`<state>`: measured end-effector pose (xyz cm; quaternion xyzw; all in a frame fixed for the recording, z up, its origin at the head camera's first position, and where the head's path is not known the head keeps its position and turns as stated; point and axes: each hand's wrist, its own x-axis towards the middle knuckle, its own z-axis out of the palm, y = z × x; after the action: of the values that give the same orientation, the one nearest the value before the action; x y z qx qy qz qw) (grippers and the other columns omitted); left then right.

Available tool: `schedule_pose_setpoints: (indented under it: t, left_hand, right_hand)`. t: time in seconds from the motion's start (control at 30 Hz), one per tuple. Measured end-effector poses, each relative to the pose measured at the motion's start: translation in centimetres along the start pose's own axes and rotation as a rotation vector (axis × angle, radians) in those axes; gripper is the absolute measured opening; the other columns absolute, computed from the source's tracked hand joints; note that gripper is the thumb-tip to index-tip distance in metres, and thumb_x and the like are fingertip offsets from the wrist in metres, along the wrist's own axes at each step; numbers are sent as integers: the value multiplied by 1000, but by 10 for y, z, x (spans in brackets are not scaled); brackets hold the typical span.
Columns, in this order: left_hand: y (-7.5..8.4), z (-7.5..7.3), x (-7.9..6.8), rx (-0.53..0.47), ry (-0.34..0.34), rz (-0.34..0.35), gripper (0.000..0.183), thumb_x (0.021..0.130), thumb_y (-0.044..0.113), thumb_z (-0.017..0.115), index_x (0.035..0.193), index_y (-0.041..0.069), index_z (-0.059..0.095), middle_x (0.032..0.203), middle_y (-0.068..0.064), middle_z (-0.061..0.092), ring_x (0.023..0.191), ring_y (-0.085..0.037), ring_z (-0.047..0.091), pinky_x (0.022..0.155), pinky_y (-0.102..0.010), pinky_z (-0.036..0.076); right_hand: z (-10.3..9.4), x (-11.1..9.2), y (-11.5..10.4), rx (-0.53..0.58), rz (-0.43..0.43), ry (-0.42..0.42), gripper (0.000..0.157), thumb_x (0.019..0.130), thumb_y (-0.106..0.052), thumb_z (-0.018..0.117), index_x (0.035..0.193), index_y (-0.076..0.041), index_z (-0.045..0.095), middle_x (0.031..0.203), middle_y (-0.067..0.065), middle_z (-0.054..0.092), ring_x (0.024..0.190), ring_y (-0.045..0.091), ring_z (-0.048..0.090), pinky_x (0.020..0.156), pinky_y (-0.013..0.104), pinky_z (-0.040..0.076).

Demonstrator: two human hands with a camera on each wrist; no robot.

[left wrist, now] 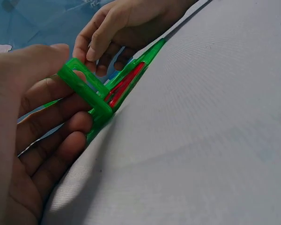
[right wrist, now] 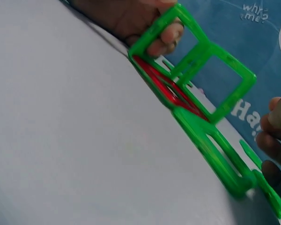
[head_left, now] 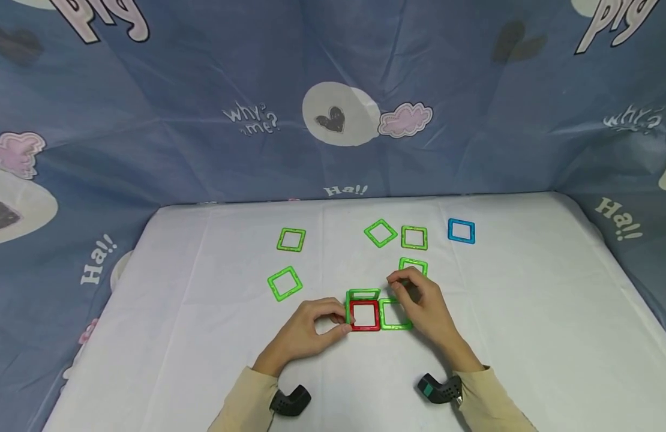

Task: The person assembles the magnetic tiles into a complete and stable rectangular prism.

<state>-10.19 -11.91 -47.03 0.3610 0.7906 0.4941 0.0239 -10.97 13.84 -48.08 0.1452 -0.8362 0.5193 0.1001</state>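
A red square frame tile [head_left: 365, 328] lies flat on the white table. Along its left and back edges stand two green frame tiles, the left one [left wrist: 82, 86] and the back one [right wrist: 232, 63]. My left hand [head_left: 311, 329] pinches the left upright tile between thumb and fingers. Flat against the red tile's right edge lies another green tile [head_left: 396, 327]. Over that tile's far right corner hovers my right hand [head_left: 422, 303], its fingers loosely bent with nothing between them. It partly covers a loose green tile [head_left: 414, 260] just behind it.
Two loose green tiles [head_left: 291, 239] [head_left: 285, 284] lie at the left. Farther back are two more green tiles, one turned like a diamond [head_left: 380, 242] and one squarer [head_left: 414, 247]. A blue tile [head_left: 461, 240] lies at back right. A patterned blue cloth [head_left: 230, 162] hangs behind the table.
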Motion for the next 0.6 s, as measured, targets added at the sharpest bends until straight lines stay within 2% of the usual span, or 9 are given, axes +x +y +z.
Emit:
schedule_pose_setpoints:
  t: [0.27, 0.6]
  left_hand:
    - [-17, 4, -4, 11, -7, -7, 5, 89, 26, 66, 91, 21, 66, 85, 7, 65, 78, -2, 57, 73, -22, 51]
    - [-17, 3, -4, 6, -7, -3, 7, 90, 28, 65, 90, 21, 66, 85, 7, 64, 78, -2, 57, 73, -22, 50]
  right_hand:
    - [-15, 3, 8, -43, -32, 60, 12, 93, -9, 59, 104, -11, 64, 99, -1, 64, 83, 6, 57, 74, 17, 45]
    - [-31, 6, 15, -134, -31, 71, 13, 91, -8, 62, 103, -13, 64, 99, -2, 63, 90, 3, 56, 79, 16, 44]
